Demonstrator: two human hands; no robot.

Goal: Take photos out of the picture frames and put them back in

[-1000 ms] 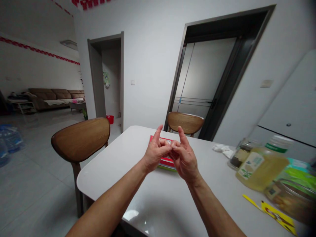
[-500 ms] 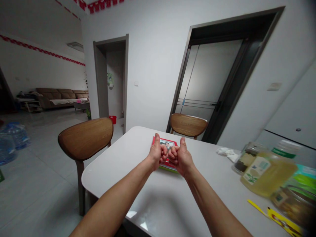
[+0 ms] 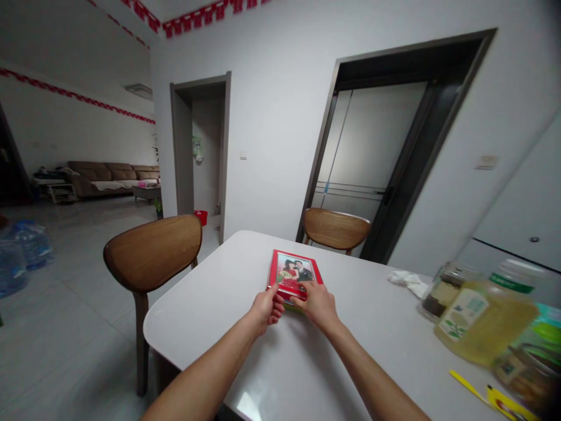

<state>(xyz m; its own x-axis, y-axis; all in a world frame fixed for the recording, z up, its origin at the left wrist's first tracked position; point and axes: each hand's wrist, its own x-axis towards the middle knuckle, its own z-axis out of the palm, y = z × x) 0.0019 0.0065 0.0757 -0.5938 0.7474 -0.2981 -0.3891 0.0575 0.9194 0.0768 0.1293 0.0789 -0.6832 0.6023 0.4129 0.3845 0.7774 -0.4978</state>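
A red-bordered album (image 3: pixel 294 271) with a photo of two people on its cover lies on the white table (image 3: pixel 210 292). Something with a green edge shows beneath its near side. My left hand (image 3: pixel 266 308) is at the album's near left corner, thumb against the edge and the other fingers curled. On the near right part of the cover rests my right hand (image 3: pixel 316 301), its thumb and fingers apart over the edge. Whether either hand has lifted the cover is not visible.
On the table's right stand jars (image 3: pixel 447 289) and a big bottle of yellow liquid (image 3: pixel 486 321), with a crumpled tissue (image 3: pixel 409 282) and a yellow strip (image 3: pixel 468 387) near them. Wooden chairs stand at the left (image 3: pixel 155 251) and far side (image 3: pixel 336 228).
Both hands had thumbs raised and fingers curled above the album; they have come down to its near edge. My right hand has opened. The view has shifted slightly.
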